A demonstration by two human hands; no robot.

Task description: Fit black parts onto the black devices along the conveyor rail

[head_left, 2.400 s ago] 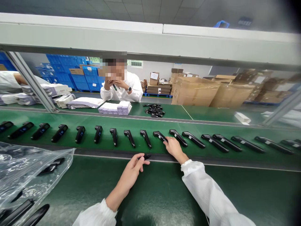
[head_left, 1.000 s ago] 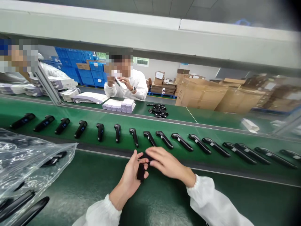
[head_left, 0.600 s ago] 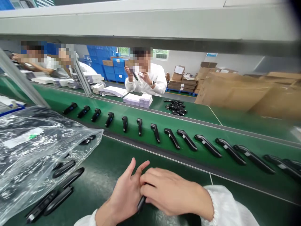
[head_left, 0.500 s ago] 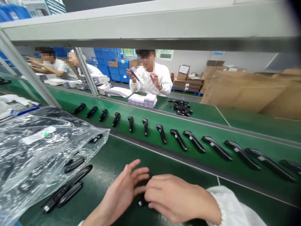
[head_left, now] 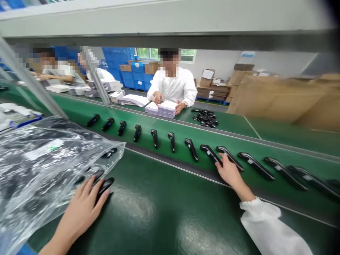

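My left hand (head_left: 83,205) is palm down at the edge of a clear plastic bag (head_left: 32,177). A glossy black curved piece (head_left: 106,186) lies between its thumb and index finger, and another dark piece (head_left: 98,174) shows at the fingertips. My right hand (head_left: 230,171) reaches over the green belt, thumb and fingers at the lower end of a black angled handheld device (head_left: 209,152). A similar device (head_left: 228,156) lies just beyond those fingers. Whether either piece is lifted cannot be seen.
More black devices lie in a row along the green belt (head_left: 162,141). A metal post (head_left: 39,78) and an overhead beam (head_left: 170,21) frame the view. Opposite, a person in white (head_left: 175,85) handles white boxes (head_left: 160,109) near a pile of black parts (head_left: 205,117).
My hands have separated from around a small black thing: the left went to the bag's edge, the right to the belt. The co-worker opposite lowered a box. The devices appear shifted slightly right.
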